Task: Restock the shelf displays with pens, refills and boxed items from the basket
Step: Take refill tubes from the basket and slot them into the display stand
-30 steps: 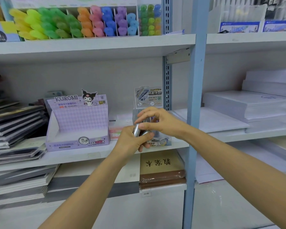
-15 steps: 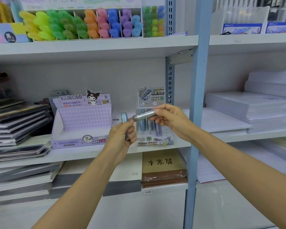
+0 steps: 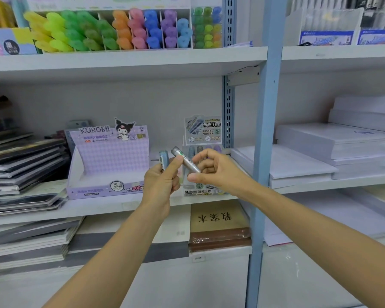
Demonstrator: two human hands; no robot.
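While a blue lead-refill tube (image 3: 163,160) is gripped by the left hand (image 3: 161,185), the right hand's (image 3: 216,172) pinched grey tube (image 3: 185,162) is slanted before the display box (image 3: 202,130).

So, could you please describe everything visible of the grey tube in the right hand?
The grey tube is a slim, shiny, metallic-looking cylinder with a rounded cap end and a small printed label. It tilts, cap end up and leftward. The right hand pinches its lower end; the thumb of the left hand, which holds a blue tube, overlaps it, contact unclear.
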